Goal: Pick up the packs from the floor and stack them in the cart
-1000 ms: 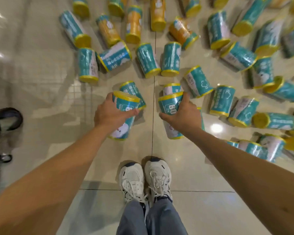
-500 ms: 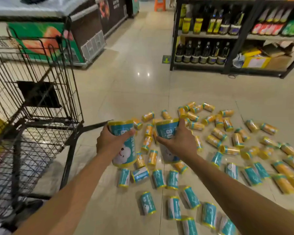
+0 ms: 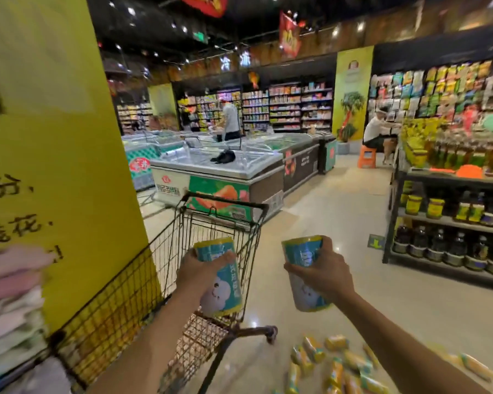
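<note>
My left hand [image 3: 195,273] grips a teal cylindrical pack with yellow rims [image 3: 221,275], held upright over the basket of the black wire shopping cart [image 3: 225,206]. My right hand [image 3: 322,275] grips a second teal pack [image 3: 303,258], upright, just to the right of the cart and outside it. Several more packs [image 3: 333,362], teal and orange, lie scattered on the tiled floor at the lower right. The cart's inside is mostly hidden by my left arm.
A yellow pillar [image 3: 54,137] stands at the left with stacked soft goods [image 3: 12,302] beside it. Chest freezers [image 3: 225,172] sit beyond the cart. A shelf of bottles [image 3: 453,231] lines the right. Two people are far back.
I have straightened up and turned left from the packs on the floor. Both hands carried their packs up and towards the cart; the left pack is now over the basket.
</note>
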Action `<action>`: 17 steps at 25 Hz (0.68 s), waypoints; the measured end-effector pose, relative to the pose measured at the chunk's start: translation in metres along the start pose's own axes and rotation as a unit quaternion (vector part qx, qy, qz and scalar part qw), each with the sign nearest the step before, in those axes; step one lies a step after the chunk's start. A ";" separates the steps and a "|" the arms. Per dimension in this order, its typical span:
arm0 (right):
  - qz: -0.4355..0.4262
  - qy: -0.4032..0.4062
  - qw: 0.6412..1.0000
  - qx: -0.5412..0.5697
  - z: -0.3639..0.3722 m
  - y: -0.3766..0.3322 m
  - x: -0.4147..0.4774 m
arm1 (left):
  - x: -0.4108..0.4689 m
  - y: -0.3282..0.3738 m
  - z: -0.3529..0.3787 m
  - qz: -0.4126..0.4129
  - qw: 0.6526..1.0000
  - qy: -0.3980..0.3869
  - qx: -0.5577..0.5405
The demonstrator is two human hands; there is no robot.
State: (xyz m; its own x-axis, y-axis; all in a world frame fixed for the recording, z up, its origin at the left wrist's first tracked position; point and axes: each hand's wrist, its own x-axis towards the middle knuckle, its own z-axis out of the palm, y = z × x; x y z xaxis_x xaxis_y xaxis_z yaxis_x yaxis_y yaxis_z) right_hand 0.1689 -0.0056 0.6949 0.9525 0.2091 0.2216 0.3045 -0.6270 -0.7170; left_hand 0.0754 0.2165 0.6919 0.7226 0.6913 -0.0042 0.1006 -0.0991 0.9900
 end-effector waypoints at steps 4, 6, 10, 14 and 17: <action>-0.040 -0.062 0.997 -0.003 0.071 -0.052 0.039 | 0.057 -0.011 -0.054 -0.014 0.998 0.055 0.001; -0.056 -0.087 0.995 -0.007 0.114 -0.073 0.063 | 0.089 -0.024 -0.078 -0.023 0.997 0.068 -0.006; -0.082 -0.126 0.989 -0.017 0.201 -0.119 0.113 | 0.167 -0.061 -0.122 -0.054 0.993 0.097 -0.031; -0.082 -0.169 0.982 -0.020 0.276 -0.149 0.153 | 0.233 -0.094 -0.153 -0.100 0.986 0.116 -0.070; -0.079 -0.201 0.976 -0.038 0.317 -0.151 0.175 | 0.262 -0.120 -0.162 -0.131 0.981 0.106 -0.098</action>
State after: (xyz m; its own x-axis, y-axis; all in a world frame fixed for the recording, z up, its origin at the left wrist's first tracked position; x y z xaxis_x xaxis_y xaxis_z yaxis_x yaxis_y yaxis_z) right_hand 0.2865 0.3636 0.6330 0.8172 0.5751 0.0375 0.4611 -0.6134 -0.6413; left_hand 0.1414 0.5256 0.5948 0.5287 0.8102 -0.2532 0.1155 0.2268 0.9671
